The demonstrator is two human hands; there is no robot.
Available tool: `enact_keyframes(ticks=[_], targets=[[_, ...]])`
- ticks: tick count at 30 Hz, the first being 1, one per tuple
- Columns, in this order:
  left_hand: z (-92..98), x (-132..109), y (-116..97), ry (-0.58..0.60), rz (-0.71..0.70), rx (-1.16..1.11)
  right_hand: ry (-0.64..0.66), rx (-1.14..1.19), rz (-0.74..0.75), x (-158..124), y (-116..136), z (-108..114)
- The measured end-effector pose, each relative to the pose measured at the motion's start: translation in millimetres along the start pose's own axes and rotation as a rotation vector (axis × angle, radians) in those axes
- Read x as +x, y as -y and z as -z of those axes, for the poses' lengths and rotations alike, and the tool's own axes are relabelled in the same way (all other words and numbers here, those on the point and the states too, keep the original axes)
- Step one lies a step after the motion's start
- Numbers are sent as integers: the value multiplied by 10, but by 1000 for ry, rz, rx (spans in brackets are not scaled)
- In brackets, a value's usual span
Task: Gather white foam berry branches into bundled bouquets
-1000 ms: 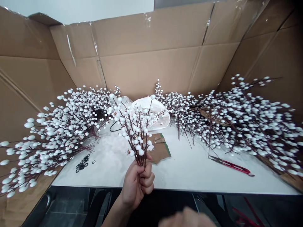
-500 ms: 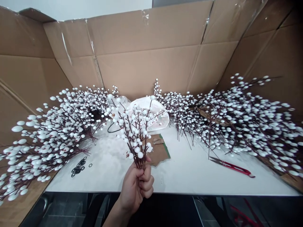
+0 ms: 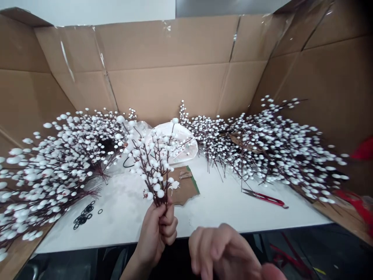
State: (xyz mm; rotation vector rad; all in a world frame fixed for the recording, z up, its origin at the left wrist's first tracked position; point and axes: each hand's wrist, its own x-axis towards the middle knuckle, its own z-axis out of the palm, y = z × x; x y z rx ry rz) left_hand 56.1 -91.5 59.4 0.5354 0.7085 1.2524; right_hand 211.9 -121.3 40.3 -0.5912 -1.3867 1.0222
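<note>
My left hand [image 3: 159, 229] is closed around the brown stems of a small bunch of white berry branches [image 3: 157, 163], held upright above the front part of the white table. My right hand [image 3: 224, 251] is at the table's front edge, right of the left hand. Its fingers are loosely bent and stand apart from the thumb, with nothing visible in them. Behind the bunch lie a torn piece of cardboard [image 3: 183, 190] and a white plastic bag [image 3: 186, 149]. Red-handled thread snips [image 3: 266, 197] rest on the table to the right.
Heaps of white berry branches lie on the left [image 3: 58, 163] and on the right [image 3: 271, 147]. Small black rubber rings [image 3: 84, 216] are piled at the front left. Tall cardboard walls [image 3: 169, 85] enclose the table [image 3: 221, 206] at the back and sides.
My right hand has come into view at the bottom, right of the left hand. The left hand still grips the bunch. The whole scene has shifted left in the picture.
</note>
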Motion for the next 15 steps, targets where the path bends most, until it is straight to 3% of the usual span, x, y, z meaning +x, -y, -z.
enact_keyframes(ticks=[2,3,7,11,15], targets=[[7,16,-25,-34,-13,37,92,152,-14,242,52,82],[25,30,-37,-44,-27,52,58,131,-16,344,64,132],[166,108,-86,-46,-87,109,-189,-364,-8,708,-1,375],[308,173,-155,-70,-115,153,-201,-824,7,1207,-140,622],[368,204,-238,-76,-143,123,-254,-895,32,1837,-222,828]])
